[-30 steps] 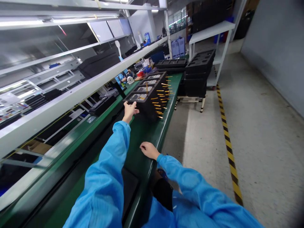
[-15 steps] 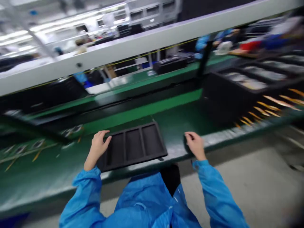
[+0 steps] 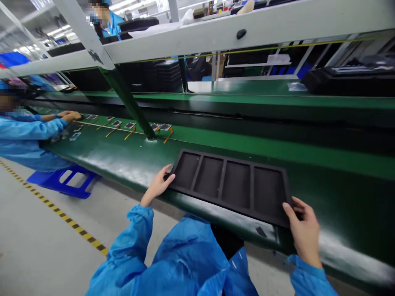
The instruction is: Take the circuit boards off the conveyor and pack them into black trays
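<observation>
A black tray point(image 3: 221, 181) with several rectangular compartments in a row lies on the green bench, near its front edge. No parts show in the compartments. My left hand point(image 3: 158, 184) grips the tray's left end, thumb on the near side and fingers around the corner. At the opposite end, my right hand point(image 3: 305, 226) is closed on the right edge, its thumb over the rim and its other fingers partly hidden behind it.
Small boards with orange flex cables point(image 3: 129, 126) lie in a line on the bench point(image 3: 117, 152) to the left. A green post point(image 3: 129, 102) rises there. A co-worker's hands point(image 3: 71, 116) work farther left, beside a blue stool point(image 3: 66, 181). A white beam point(image 3: 191, 37) crosses above.
The view has swung left, bringing the co-worker and stool into sight. My right hand, earlier apart from the tray, now holds its right end. My left hand has closed on the left end.
</observation>
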Available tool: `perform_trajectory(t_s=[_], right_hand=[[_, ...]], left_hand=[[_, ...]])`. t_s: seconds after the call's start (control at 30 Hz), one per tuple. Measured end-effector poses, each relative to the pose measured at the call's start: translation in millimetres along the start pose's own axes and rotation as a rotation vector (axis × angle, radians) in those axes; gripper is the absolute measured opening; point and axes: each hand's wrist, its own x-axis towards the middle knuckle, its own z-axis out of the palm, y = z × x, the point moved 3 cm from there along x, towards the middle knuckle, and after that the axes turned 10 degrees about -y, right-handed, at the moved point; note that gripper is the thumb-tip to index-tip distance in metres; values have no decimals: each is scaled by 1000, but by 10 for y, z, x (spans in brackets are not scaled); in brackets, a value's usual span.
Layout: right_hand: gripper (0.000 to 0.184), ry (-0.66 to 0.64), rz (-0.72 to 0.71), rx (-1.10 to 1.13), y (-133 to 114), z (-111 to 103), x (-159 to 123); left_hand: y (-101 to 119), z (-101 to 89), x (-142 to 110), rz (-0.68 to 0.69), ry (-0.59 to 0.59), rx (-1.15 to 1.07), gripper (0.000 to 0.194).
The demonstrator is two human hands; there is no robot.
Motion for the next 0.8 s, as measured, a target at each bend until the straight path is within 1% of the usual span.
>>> perform_trajectory(t_s=[0.03, 0.1, 0.13, 0.23, 0.33, 0.4, 0.47, 0.53, 0.63, 0.7, 0.8], right_hand=[[77, 7, 24, 29, -3, -3, -1], [77, 31, 77, 73, -7, -27, -12], [77, 43, 87, 77, -19, -41, -20], [78, 74, 93, 55, -72, -69, -42], [78, 100, 83, 15, -111, -98, -57], [78, 102, 83, 3, -115, -127, -66], [76, 98, 86, -8, -111, -166, -79], [74, 107, 92, -28, -111, -210, -98], [71, 131, 102, -42, -128, -263, -129], [71, 136, 113, -27, -134, -282, -140], [71, 145, 135, -19, -108, -309, -137]], left_hand=[[11, -86, 129, -29, 11, -55, 34], [39, -254, 451, -87, 73, -191, 15], [60, -327, 638, -107, 117, -260, 12], [145, -496, 1258, -104, 256, -388, 18], [202, -610, 1897, -29, 339, -326, 20], [180, -652, 2287, -1, 356, -213, 21], [112, -661, 2612, -4, 356, -85, 22], [32, -644, 2847, -13, 357, 38, 25], [-56, -580, 3044, -36, 331, 237, 43], [-84, -533, 3114, -70, 272, 380, 55], [-79, -498, 3190, -121, 161, 560, 64]])
